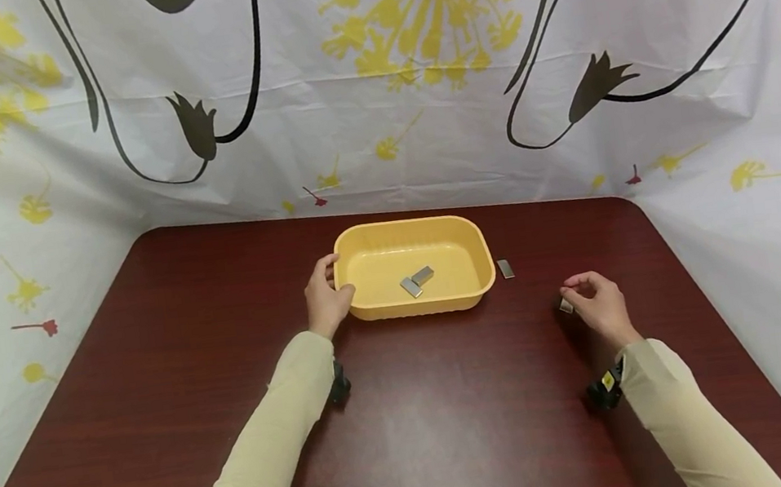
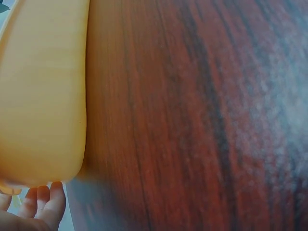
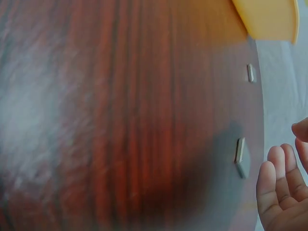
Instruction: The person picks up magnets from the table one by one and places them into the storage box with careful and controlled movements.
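A yellow plastic tray [image 1: 414, 308] stands on the table. My left hand [image 1: 327, 297] holds its left end, with the thumb over the rim; in the left wrist view the fingertips [image 2: 57, 192] meet the end wall. Inside lie two small silver rectangular blocks, a left one [image 1: 411, 287] and a right one [image 1: 423, 275]. My right hand [image 1: 597, 305] hovers over another silver block [image 1: 566, 305] at the right, thumb and index finger close above it. In the right wrist view that block [image 3: 239, 150] sits on the table, apart from the fingers.
One more silver block [image 1: 506, 268] lies on the table just right of the tray. The dark red wooden table [image 1: 414, 421] ends at a white patterned cloth [image 1: 377, 138] at the back and sides. Dark wrist devices [image 1: 606, 389] sit on both arms.
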A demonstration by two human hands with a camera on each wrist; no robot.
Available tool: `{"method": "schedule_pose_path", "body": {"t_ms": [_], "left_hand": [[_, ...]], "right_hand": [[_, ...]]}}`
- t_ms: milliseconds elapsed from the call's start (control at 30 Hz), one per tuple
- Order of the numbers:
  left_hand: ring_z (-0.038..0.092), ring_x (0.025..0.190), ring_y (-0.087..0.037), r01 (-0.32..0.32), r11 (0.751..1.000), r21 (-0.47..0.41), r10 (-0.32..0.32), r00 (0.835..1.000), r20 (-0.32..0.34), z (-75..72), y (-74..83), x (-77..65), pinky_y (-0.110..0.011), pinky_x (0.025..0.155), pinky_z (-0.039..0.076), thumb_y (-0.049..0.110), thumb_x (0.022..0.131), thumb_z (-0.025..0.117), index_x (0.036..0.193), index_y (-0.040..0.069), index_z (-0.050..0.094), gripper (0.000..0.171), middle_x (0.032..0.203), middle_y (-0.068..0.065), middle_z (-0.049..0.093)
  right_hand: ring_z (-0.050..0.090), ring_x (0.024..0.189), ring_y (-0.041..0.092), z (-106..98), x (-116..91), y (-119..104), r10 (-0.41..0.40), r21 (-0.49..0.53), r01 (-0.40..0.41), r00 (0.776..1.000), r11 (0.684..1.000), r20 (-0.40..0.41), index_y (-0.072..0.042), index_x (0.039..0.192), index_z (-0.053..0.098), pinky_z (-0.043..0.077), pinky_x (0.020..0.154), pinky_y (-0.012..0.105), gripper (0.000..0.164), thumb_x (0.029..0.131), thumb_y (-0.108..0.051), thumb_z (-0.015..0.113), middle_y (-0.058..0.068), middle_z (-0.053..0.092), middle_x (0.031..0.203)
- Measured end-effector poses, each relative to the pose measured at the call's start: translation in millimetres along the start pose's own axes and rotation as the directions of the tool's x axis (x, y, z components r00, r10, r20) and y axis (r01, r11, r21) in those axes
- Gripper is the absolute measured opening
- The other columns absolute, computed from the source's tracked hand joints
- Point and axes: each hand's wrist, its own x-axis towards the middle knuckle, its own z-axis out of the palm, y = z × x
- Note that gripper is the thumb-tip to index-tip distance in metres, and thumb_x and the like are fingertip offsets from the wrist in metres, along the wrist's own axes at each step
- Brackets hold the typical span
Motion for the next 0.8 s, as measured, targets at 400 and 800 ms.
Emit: {"method": "schedule_pose_path", "body": {"t_ms": [400,800], "left_hand": [[0.054,0.096,-0.026,0.011,1.000,-0.004,-0.011,1.000,0.003,-0.6,1.2,-0.4,-0.037,0.073,0.050,-0.004,0.074,0.056,0.126,0.013,0.047,0.055,0.115,-0.016,0.053],[0.054,0.095,-0.025,0.001,1.000,-0.008,-0.001,1.000,0.000,-0.1,-0.2,-0.5,-0.036,0.072,0.050,-0.004,0.074,0.056,0.126,0.013,0.047,0.055,0.114,-0.016,0.053]], "right_hand": [[0.056,0.057,0.009,-4,-2,11,0.061,0.018,-0.062,0.997,0.998,0.042,0.004,0.099,0.057,0.045,0.049,0.021,0.022,0.085,-0.013,0.058,0.016,0.060,0.087],[0.051,0.055,0.004,-4,-2,17,0.085,0.025,-0.087,0.993,0.996,0.077,0.007,0.100,0.055,0.042,0.047,0.020,0.023,0.083,-0.009,0.057,0.010,0.060,0.081]]}}
